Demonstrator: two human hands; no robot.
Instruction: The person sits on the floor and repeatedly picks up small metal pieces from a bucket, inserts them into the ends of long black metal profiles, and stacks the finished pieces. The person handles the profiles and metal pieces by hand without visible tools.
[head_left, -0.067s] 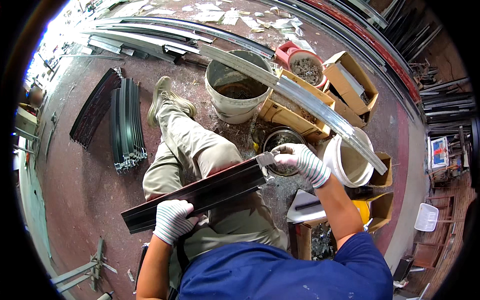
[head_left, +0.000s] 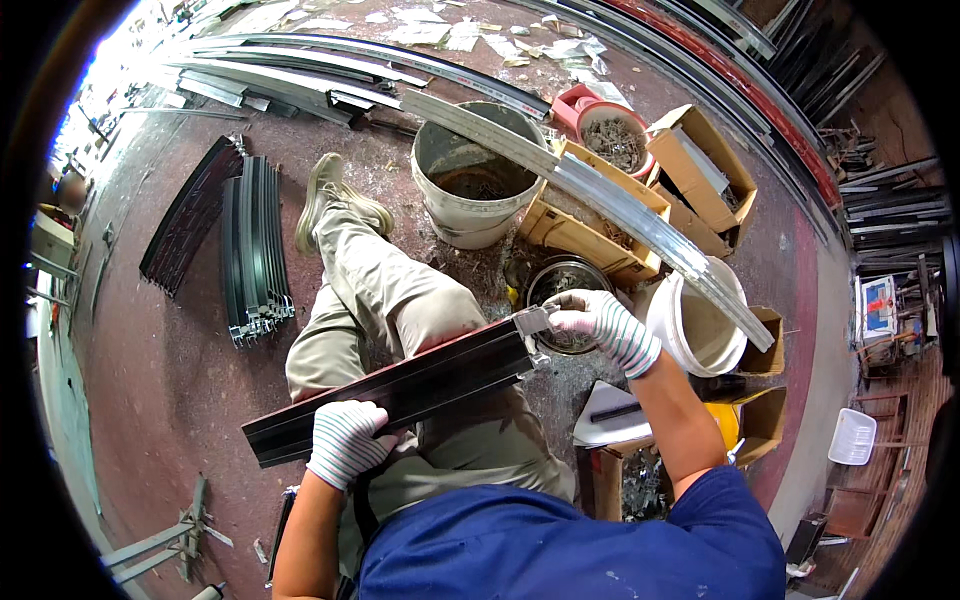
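Observation:
A dark metal profile lies slantwise across my lap, its right end higher in the picture. My left hand, in a striped white glove, is closed round its lower edge near the left end. At the other end sits a small silvery metal bracket. My right hand, gloved the same way, pinches this bracket between thumb and fingers. Just beyond that hand, a round metal bowl with dark small parts stands on the floor, partly hidden by the hand.
Two stacks of dark profiles lie left of my legs. Ahead stands a grey-white bucket, with a long silvery bar reaching over it to a white bucket. Cardboard boxes and a red tub crowd the right.

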